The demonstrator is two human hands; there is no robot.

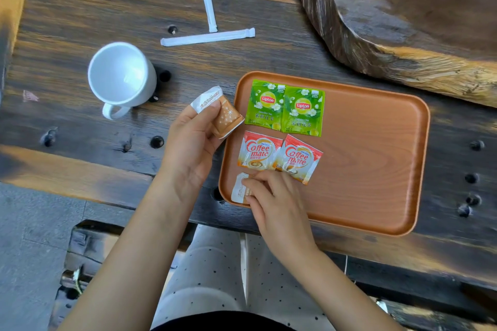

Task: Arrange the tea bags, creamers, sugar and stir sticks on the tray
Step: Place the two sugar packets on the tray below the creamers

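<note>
At the tray's near left corner, the right hand [271,196] is pinching a white sugar packet [239,188] flat, its long axis running near to far. Beside the orange tray [376,164], the left hand [193,140] is gripping a tan, star-printed sugar packet [220,113]. Two green tea bags [285,107] and two red creamers [279,156] are lying in rows. Two white stir sticks [207,36] are forming a T on the bench [67,21].
</note>
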